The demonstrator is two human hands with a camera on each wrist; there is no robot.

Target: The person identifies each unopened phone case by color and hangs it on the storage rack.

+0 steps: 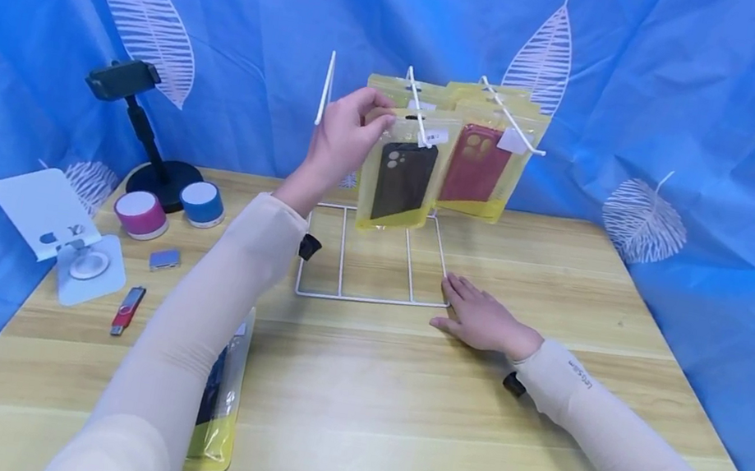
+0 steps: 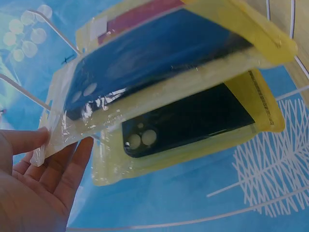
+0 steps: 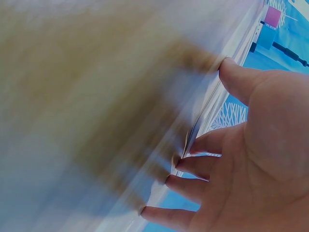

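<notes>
A white wire rack (image 1: 367,297) stands mid-table with yellow packaged phone cases on its hooks. My left hand (image 1: 377,115) is raised and pinches the top edge of the front package, which holds a dark case (image 1: 403,181), at the middle hook. In the left wrist view the left hand's fingers (image 2: 72,159) pinch that package's (image 2: 159,58) corner, and a second packaged black case (image 2: 193,121) hangs behind it. A red case package (image 1: 476,166) hangs on the right hook. My right hand (image 1: 477,315) lies flat on the table, its fingers (image 3: 193,166) against the rack's base wire (image 3: 205,121).
At the left stand a black phone holder (image 1: 140,129), a white stand (image 1: 56,232), a pink speaker (image 1: 139,214), a blue speaker (image 1: 201,203), a small grey gadget (image 1: 164,259) and a red USB stick (image 1: 127,310). Another packaged case (image 1: 221,409) lies under my left forearm. Blue curtain surrounds the table.
</notes>
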